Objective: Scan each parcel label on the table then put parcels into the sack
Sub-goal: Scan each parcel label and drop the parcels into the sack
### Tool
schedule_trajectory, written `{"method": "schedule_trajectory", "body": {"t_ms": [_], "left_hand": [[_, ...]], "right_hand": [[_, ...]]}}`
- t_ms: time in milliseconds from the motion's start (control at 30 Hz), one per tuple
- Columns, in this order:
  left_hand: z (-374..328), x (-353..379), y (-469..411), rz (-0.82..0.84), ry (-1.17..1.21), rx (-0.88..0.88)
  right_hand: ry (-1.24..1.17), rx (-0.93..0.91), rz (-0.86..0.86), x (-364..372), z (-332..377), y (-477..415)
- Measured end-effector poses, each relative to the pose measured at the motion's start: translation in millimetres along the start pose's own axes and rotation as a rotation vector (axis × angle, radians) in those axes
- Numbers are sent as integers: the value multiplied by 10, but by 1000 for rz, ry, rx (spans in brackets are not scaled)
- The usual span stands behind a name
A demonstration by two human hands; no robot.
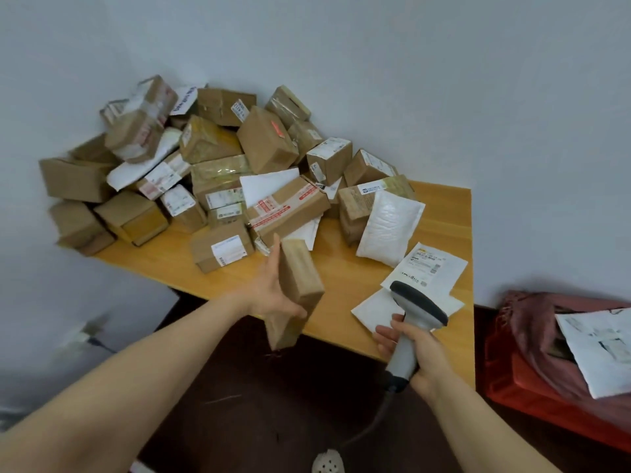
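Trailing down from the barcode scanner (415, 315), a dark cable (372, 421) runs toward a white perforated object (327, 464) that the bottom edge cuts off; what it is cannot be told. At the near left a pale thing on the wall (85, 336) is too blurred to name.

The right hand (416, 353) is wrapped round the scanner's grey handle, fingers curled on its left side, and the dark head is over the near right corner of the wooden table (341, 278).

The left hand (276, 295) holds a small brown cardboard box (300, 285) above the table's near edge. Its fingers lie almost straight up the box's left face and the thumb crosses the lower front. The box is tilted, long side nearly upright. Only plain taped faces show; any label is out of sight.

Under the scanner head a blank white mailer (372, 310) lies flat, partly covered by a labelled white mailer (430, 264) just behind it. Farther back a white bubble mailer (389, 227) leans on a brown carton.

Behind and to the left, a heap of parcels (211, 165) is stacked against the wall, many half buried and their labels unreadable.

On the right, off the table, a dull red sack (532, 322) sits in a red crate (532, 387), both cut by the frame edge. A white parcel (601, 349) rests at the sack's mouth.
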State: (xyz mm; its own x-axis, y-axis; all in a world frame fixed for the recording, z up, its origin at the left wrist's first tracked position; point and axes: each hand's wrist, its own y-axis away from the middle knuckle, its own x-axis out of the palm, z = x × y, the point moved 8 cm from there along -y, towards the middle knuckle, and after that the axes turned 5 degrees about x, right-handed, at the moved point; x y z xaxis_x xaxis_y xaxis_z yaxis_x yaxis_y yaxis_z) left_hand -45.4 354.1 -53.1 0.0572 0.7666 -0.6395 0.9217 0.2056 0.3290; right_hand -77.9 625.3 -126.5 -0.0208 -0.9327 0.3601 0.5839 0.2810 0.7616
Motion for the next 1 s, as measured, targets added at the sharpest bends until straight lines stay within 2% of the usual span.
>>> {"method": "schedule_trajectory", "body": {"t_ms": [133,167,233,467,567,667,733,900,933,1000], "left_hand": [[-84,-252,359,-54,897,-47],[-115,-302,404,-40,1051,-8],[-189,-403,466,8,1204,89],[-40,-865,561,85,1380,239],[151,-1212,612,127,1360,267],[407,-1583,625,129,1283,187],[590,-1744,568,59,1230,108],[781,-1715,377,-243,1476,-31],[775,-1619,346,-267,1487,-70],[701,-1337,316,-186,1396,-160]], "right_hand": [[54,-9,90,415,-104,184],[64,-15,95,496,-116,234],[94,-11,105,642,-142,314],[-31,58,243,1346,-314,484],[-20,-36,194,1650,-305,476],[-50,-168,98,1867,-228,444],[-80,-239,72,2001,-213,435],[-162,-346,46,2366,-306,456],[-172,-370,32,2418,-316,456],[-185,-410,3,2494,-331,458]]}}
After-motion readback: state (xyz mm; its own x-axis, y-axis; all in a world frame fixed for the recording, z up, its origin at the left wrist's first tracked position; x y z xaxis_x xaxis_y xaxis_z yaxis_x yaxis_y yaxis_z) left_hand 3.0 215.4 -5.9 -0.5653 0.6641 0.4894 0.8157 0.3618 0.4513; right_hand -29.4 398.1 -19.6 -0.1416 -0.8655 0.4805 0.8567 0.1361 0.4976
